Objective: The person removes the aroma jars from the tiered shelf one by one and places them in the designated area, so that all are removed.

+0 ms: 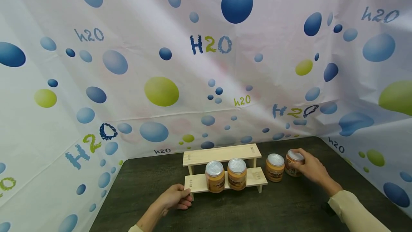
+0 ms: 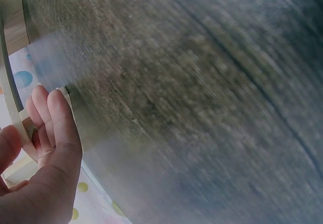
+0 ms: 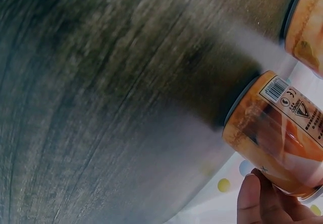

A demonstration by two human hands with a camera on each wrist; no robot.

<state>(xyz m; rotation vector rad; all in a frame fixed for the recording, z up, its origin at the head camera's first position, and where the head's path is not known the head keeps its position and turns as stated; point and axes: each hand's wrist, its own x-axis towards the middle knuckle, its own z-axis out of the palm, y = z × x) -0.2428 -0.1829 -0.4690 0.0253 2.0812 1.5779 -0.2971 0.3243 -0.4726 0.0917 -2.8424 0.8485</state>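
A two-step wooden rack of pale boards stands on the dark table. My left hand pinches the left end of its lower step, thumb on top and fingers beneath, as the left wrist view also shows. Two orange cans with silver lids, a left one and a right one, stand upright on that step. Right of the rack, my right hand grips another orange can near its lid. In the right wrist view, this can shows a barcode, with fingertips along its side.
One more orange can stands on the table between the rack and the gripped can. The rack's upper step carries nothing. A white sheet printed with blue and green dots rises behind the dark table and along its sides.
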